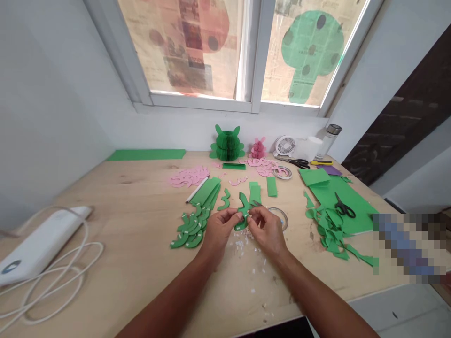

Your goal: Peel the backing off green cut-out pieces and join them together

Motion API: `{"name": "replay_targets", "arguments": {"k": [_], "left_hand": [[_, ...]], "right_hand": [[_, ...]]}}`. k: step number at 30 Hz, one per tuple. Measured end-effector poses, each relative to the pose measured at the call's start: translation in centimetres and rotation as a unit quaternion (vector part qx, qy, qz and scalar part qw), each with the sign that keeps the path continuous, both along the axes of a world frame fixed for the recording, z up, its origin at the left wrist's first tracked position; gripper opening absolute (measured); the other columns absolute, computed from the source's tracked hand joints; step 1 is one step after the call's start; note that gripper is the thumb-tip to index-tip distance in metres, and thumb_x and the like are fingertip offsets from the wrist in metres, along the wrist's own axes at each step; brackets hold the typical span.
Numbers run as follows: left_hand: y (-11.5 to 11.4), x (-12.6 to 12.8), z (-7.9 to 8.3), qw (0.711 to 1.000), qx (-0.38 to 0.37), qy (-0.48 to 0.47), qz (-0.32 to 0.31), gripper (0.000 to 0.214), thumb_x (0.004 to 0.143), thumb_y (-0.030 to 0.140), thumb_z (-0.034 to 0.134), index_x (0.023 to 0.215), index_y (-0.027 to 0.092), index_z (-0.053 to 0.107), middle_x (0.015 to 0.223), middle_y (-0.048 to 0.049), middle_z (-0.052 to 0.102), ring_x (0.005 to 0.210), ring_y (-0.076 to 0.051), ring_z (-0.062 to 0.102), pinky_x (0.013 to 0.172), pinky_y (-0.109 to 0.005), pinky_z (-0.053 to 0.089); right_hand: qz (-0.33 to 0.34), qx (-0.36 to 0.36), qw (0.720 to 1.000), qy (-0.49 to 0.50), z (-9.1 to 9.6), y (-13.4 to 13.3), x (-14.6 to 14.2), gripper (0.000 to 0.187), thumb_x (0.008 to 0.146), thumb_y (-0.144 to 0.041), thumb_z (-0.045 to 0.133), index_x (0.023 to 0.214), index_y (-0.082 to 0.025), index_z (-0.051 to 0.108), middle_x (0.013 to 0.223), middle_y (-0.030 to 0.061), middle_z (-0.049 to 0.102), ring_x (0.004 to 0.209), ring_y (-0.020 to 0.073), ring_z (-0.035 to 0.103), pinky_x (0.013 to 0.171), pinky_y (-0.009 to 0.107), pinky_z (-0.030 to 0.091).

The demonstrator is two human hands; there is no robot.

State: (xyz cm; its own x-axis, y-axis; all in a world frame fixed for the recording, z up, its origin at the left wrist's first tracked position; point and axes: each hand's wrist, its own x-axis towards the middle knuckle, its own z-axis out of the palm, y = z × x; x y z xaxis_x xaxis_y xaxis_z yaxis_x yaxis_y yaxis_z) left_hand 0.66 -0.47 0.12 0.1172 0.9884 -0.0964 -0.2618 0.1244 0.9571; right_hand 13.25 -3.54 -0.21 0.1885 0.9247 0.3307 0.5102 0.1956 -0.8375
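Head view, centre of the frame. The left hand [219,230] and the right hand [267,230] meet over the table [141,220]. Each has its thumb and fingertips closed in a pinch on one green paper shape [243,210]. The shape sits between the two hands, just above the wood. The fine fingertip pinch from both sides probably keeps the thin paper flat and steady.

Small white scraps [243,245] lie scattered directly below the hands, suggesting they fell where the hands are working. A tape roll [283,218] lies just beside the right hand, likely kept within easy reach.

Left of centre, a row of green curved pieces [192,228] overlaps in order, apparently sorted apart from the pink pieces [188,177] farther up.

At right, scissors [344,206] rest on a green sheet [355,204] among loose offcuts.

Upper centre, a green paper model [227,143] stands against the wall. A white power bank [38,244] with its cable lies at lower left, well apart from the paper.
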Motion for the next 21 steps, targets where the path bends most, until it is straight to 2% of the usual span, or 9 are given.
{"name": "replay_targets", "arguments": {"k": [6,10,17,21], "left_hand": [[0.11,0.05,-0.49,0.999,-0.002,-0.028,-0.015,0.018,0.057,0.026,0.074,0.069,0.015,0.065,0.064,0.0021,0.064,0.063,-0.011,0.055,0.066,-0.023,0.042],[0.13,-0.02,-0.61,1.0,0.004,-0.021,-0.016,0.017,0.056,0.023,0.075,0.066,0.014,0.064,0.062,0.0022,0.062,0.061,-0.01,0.054,0.064,-0.022,0.041],[-0.09,0.03,-0.21,1.0,0.011,-0.014,-0.001,0.014,0.057,0.022,0.073,0.064,0.014,0.064,0.06,0.0034,0.061,0.059,-0.01,0.052,0.063,-0.021,0.041],[-0.14,0.09,-0.18,1.0,0.012,-0.015,0.002,0.014,0.057,0.02,0.073,0.063,0.014,0.063,0.06,0.0035,0.061,0.059,-0.009,0.052,0.062,-0.02,0.04]], "right_hand": [[-0.001,-0.006,1.0,-0.004,-0.11,0.0,0.06,0.007,0.074,-0.023,0.055,0.078,-0.018,0.058,0.054,-0.0044,0.053,0.048,0.0103,0.047,0.046,0.021,0.035],[-0.005,0.0,1.0,-0.018,-0.09,0.06,0.11,0.008,0.074,-0.024,0.055,0.078,-0.018,0.058,0.052,-0.0046,0.052,0.047,0.0104,0.048,0.046,0.021,0.036],[-0.022,0.112,0.984,-0.133,-0.51,-0.01,0.18,0.007,0.077,-0.022,0.053,0.078,-0.018,0.059,0.061,-0.0008,0.058,0.055,0.0124,0.053,0.056,0.023,0.041],[-0.026,0.146,0.973,-0.175,-0.61,-0.12,0.11,0.007,0.079,-0.022,0.052,0.079,-0.018,0.059,0.063,0.0005,0.06,0.058,0.0133,0.055,0.059,0.024,0.043]]}}
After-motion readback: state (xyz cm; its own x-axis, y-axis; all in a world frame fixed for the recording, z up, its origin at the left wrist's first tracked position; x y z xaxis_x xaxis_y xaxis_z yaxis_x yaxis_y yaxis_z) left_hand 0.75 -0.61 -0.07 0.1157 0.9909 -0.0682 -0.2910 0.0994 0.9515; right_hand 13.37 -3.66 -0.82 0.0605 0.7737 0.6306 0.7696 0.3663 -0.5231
